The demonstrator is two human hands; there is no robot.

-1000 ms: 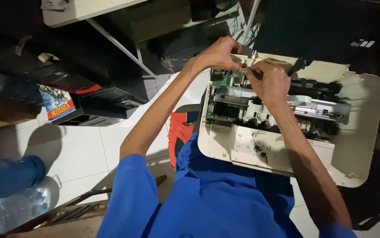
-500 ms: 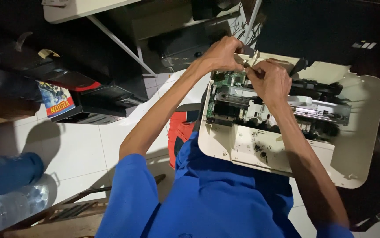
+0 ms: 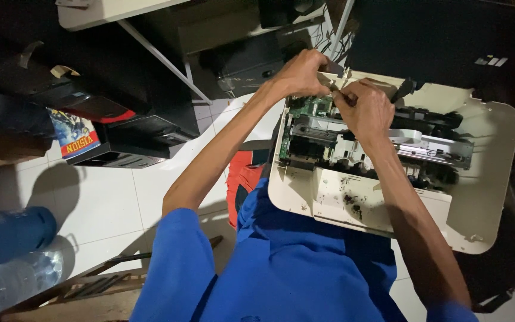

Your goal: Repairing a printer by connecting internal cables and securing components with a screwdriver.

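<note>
An opened cream-coloured printer body (image 3: 484, 179) rests on my lap, its innards bare: a green circuit board (image 3: 306, 106), a metal rail (image 3: 430, 146) and dark ink stains (image 3: 350, 200). Both hands meet at the printer's far edge, above the board. My left hand (image 3: 302, 73) is closed on a small dark grey piece (image 3: 332, 68) at that edge. My right hand (image 3: 366, 108) pinches a small pale part right beside it, fingertips almost touching the left hand's. What the fingers grip is mostly hidden.
Black machines (image 3: 138, 134) are stacked on the white tiled floor (image 3: 90, 203) at left, beside a colourful box (image 3: 75, 134). A clear plastic bottle (image 3: 7, 283) lies bottom left, near a wooden frame (image 3: 90, 286). A white tabletop (image 3: 108, 11) spans the top. A red-orange item (image 3: 242, 182) lies below the printer.
Both hands stay at the printer's far edge; the fingers shift only slightly against the small part.
</note>
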